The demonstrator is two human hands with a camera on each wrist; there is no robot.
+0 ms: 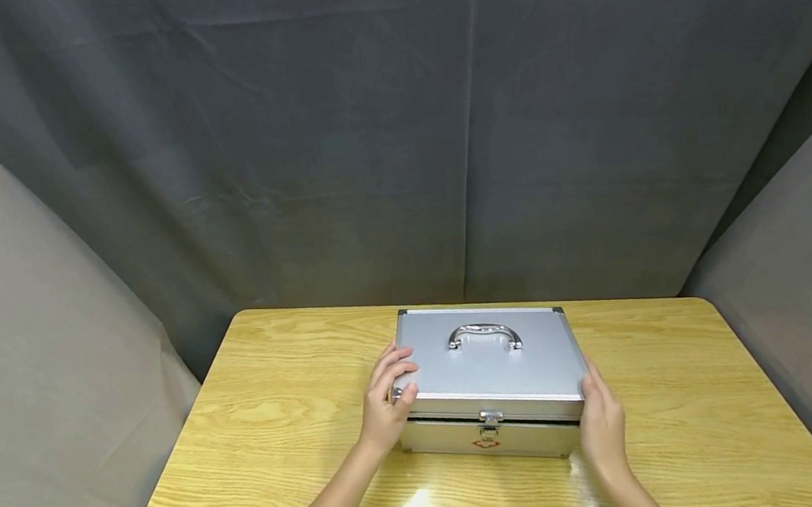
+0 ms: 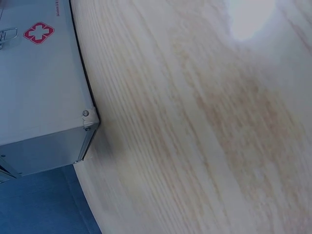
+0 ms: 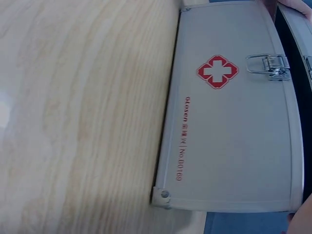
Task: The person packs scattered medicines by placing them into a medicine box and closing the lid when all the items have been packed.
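A silver first-aid box (image 1: 444, 437) with a red-and-white cross emblem (image 3: 218, 71) stands upright on the table. Its lid (image 1: 489, 371) is slightly raised, leaving a dark gap along the front. The front latch (image 3: 273, 66) hangs unhooked. My left hand (image 1: 385, 404) grips the lid's left front corner, fingers and thumb bent over the top. At the right front corner my right hand (image 1: 602, 425) holds the lid's edge, thumb near the top and fingers along the side. The left wrist view shows the box's front and side but not my hand.
The wooden table (image 1: 280, 393) extends on both sides of the box. A metal carrying handle (image 1: 483, 329) stands up from the lid. Dark grey cloth (image 1: 333, 171) hangs behind the table, with lighter cloth panels left and right.
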